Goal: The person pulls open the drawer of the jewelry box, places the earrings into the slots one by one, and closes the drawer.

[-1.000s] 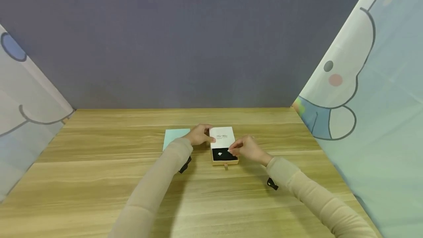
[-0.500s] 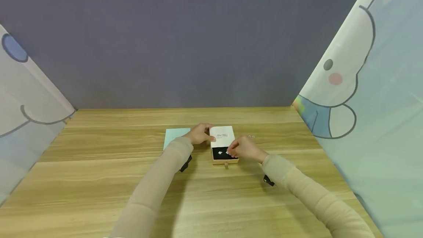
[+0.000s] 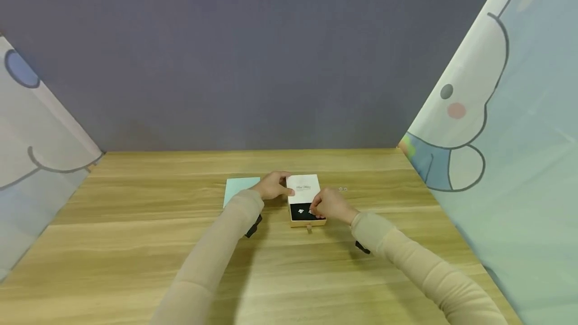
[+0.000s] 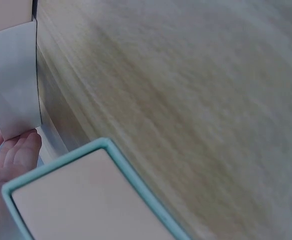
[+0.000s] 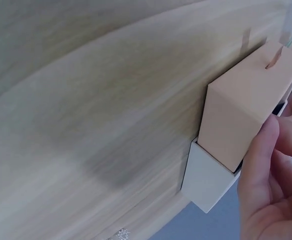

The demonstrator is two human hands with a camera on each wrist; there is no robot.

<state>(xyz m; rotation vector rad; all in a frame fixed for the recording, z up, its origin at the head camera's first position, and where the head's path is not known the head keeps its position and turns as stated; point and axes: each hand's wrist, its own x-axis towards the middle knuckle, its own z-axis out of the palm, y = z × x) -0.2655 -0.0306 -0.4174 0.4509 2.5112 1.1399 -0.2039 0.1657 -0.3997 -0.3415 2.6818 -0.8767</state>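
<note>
We record one white sleeve (image 3: 303, 187), gripped by the left hand (image 3: 272, 185); one drawer (image 3: 308, 223), projecting; one small ornament (image 3: 300, 211) on the drawer's black lining (image 3: 303, 217); a second ornament (image 3: 310, 211) beside it, pinched by the right hand (image 3: 332, 204).

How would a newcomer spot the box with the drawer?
On the pale wooden table, between the left hand and right hand, sits a white cardboard box. Its peach drawer with black insert sets it apart from the turquoise square.

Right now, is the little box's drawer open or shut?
Open: the drawer sticks out of its white sleeve, baring the black lining.
</note>
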